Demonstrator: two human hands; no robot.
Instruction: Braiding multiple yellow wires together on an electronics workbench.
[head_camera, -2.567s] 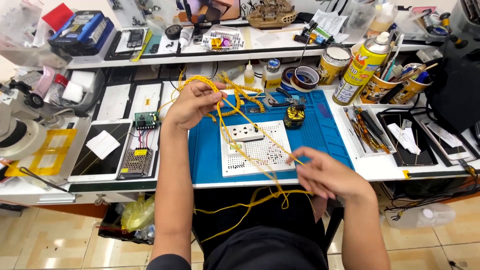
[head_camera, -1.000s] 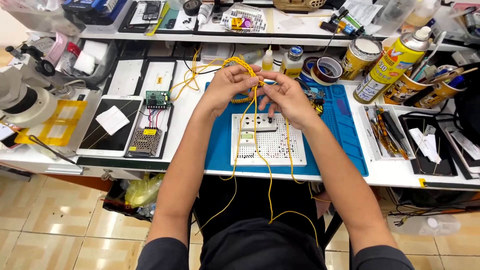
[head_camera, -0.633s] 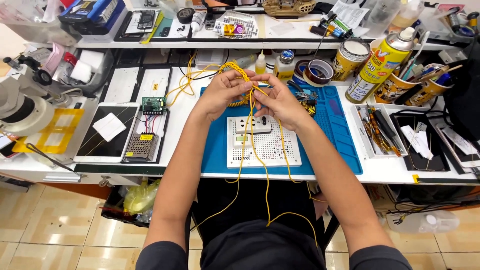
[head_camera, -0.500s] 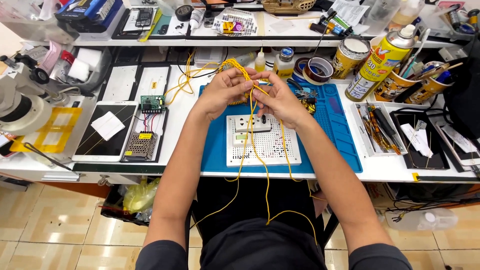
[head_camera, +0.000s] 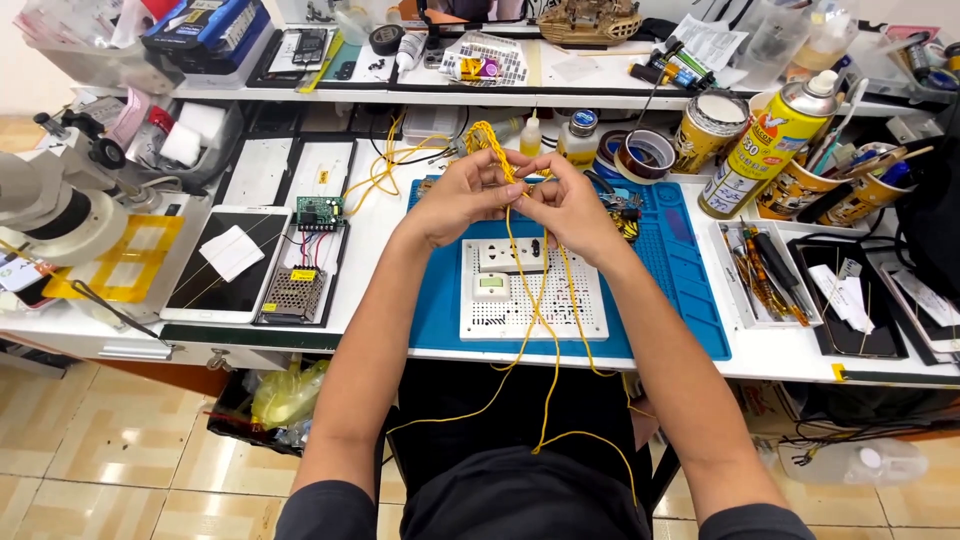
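My left hand (head_camera: 462, 195) and my right hand (head_camera: 566, 203) meet above the blue mat (head_camera: 690, 300), both pinching strands of yellow wire (head_camera: 533, 330). A braided length of the wire (head_camera: 484, 137) rises from my left fingers toward the back of the bench. Loose strands hang down past the bench edge to my lap. Under my hands lies a white perforated board with a socket plate (head_camera: 530, 290).
Left of the mat sit a green circuit board (head_camera: 319, 212), a metal mesh box (head_camera: 292, 295), a tablet (head_camera: 225, 262) and a microscope (head_camera: 55, 205). A spray can (head_camera: 768, 145), tape roll (head_camera: 644, 155), tins and tool trays (head_camera: 765, 272) stand on the right.
My hands came together over the mat from being spread apart. Over the last second they stay joined on the wire, shifting slightly; the view has drifted a little.
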